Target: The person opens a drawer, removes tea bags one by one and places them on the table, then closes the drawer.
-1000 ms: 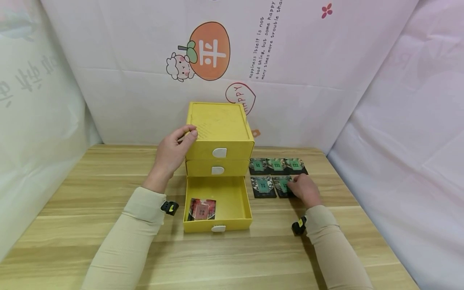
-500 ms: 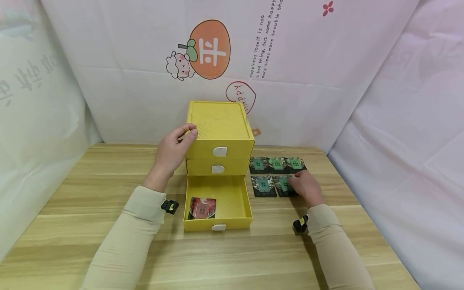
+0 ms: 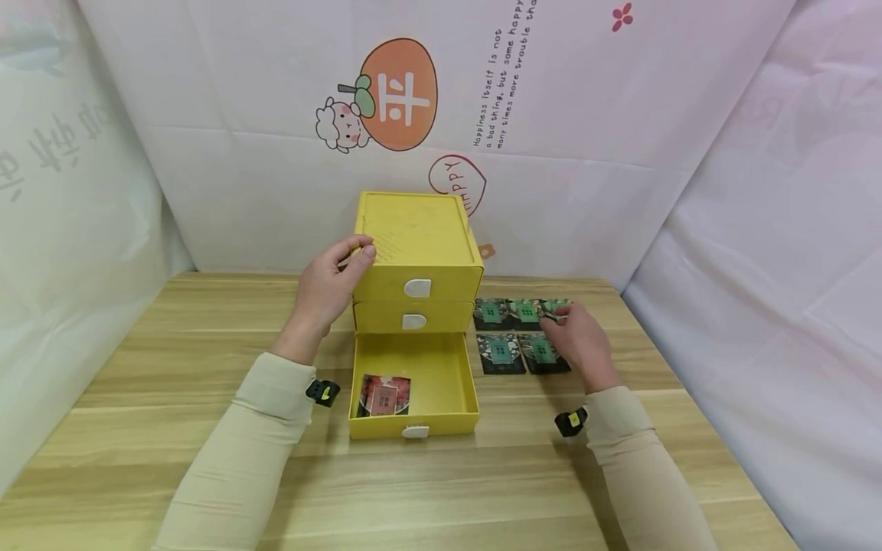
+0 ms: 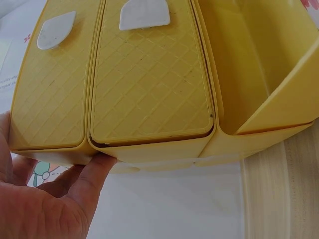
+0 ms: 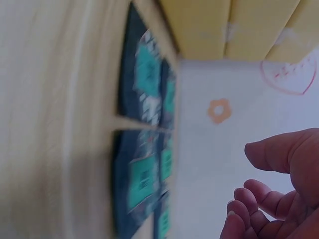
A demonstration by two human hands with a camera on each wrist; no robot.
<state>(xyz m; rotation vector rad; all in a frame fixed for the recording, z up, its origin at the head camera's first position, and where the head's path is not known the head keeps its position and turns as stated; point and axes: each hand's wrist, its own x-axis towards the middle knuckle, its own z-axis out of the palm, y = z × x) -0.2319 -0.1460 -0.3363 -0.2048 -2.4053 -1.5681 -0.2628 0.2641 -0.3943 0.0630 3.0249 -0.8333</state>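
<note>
A yellow drawer box (image 3: 418, 229) stands on the table with its bottom drawer (image 3: 441, 375) pulled out. My left hand (image 3: 327, 287) holds the box at its upper left corner, thumb and forefinger over the top edge. In the left wrist view the other fingers (image 4: 94, 172) lie against its side wall. A red square card (image 3: 384, 396) lies at the left inside the drawer. My right hand (image 3: 579, 344) hovers over several green and black square cards (image 3: 501, 352). In the right wrist view its thumb stands apart from the fingers, with nothing between them.
Two upper drawers with white tabs (image 3: 416, 288) are closed. The cards lie in two rows right of the box. A printed white cloth (image 3: 276, 191) hangs behind the table (image 3: 517, 482) and along both sides.
My right hand has drawn up and away from the front right card, which now shows fully; two cards in front and three behind are as before. The left hand stays put.
</note>
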